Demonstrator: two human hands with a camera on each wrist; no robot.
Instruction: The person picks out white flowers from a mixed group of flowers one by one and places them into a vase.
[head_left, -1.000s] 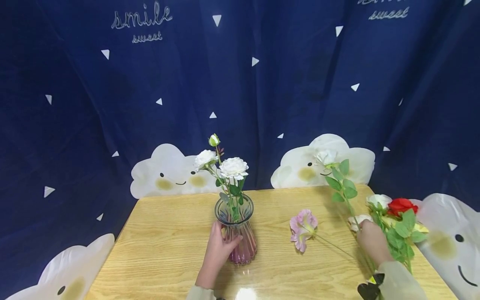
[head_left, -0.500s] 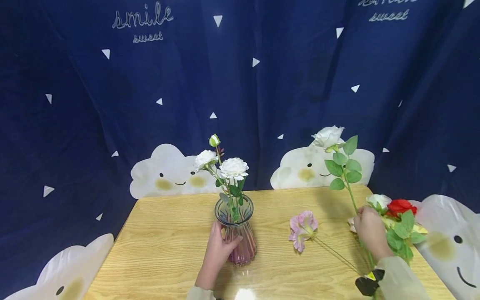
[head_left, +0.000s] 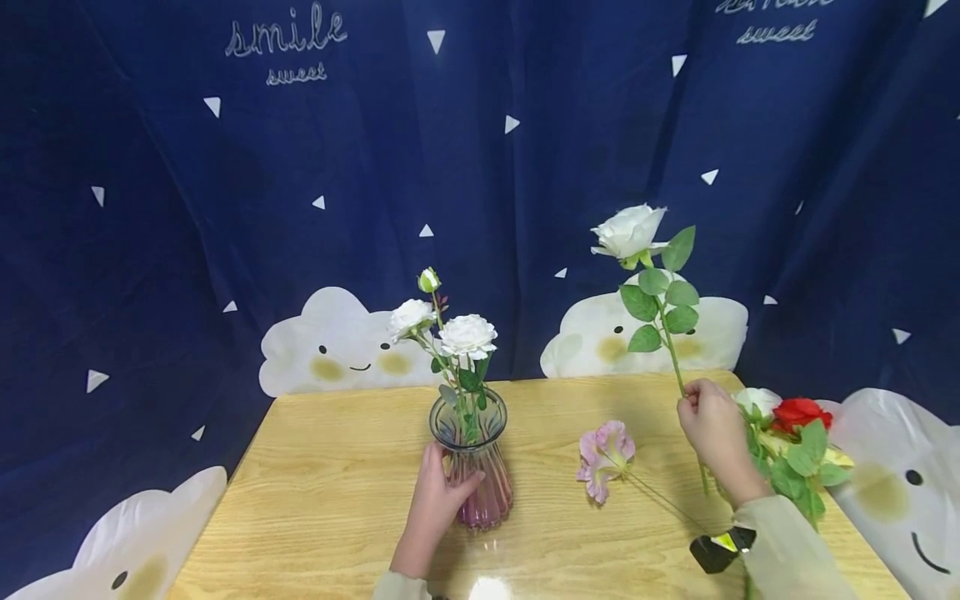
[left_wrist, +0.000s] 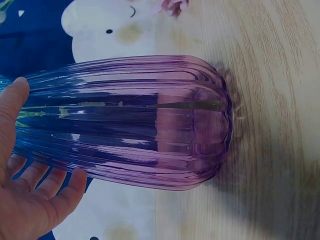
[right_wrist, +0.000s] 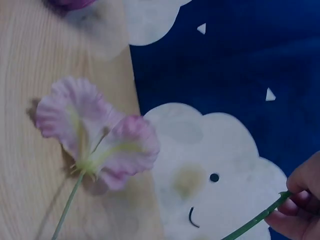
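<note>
White rose [head_left: 630,233] (leafy, tilted) pinched in right fingers [right_wrist: 286,223].

One vase [head_left: 487,492] is held by the left hand [head_left: 441,496], and in it are counted two white blooms [head_left: 468,337] and one bud [head_left: 428,280]. One white rose [head_left: 628,233] is pinched by the right hand [head_left: 716,427]. Between the hands, one pink flower [head_left: 604,460] is seen; just right of the right hand, one red bloom [head_left: 799,414] and one white flower [head_left: 759,401] — yellowish petals [head_left: 838,457] there cannot be counted.

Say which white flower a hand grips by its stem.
The leafy white rose, its stem pinched by the right hand; the other white flowers stand in the vase or lie beside the red rose.
</note>
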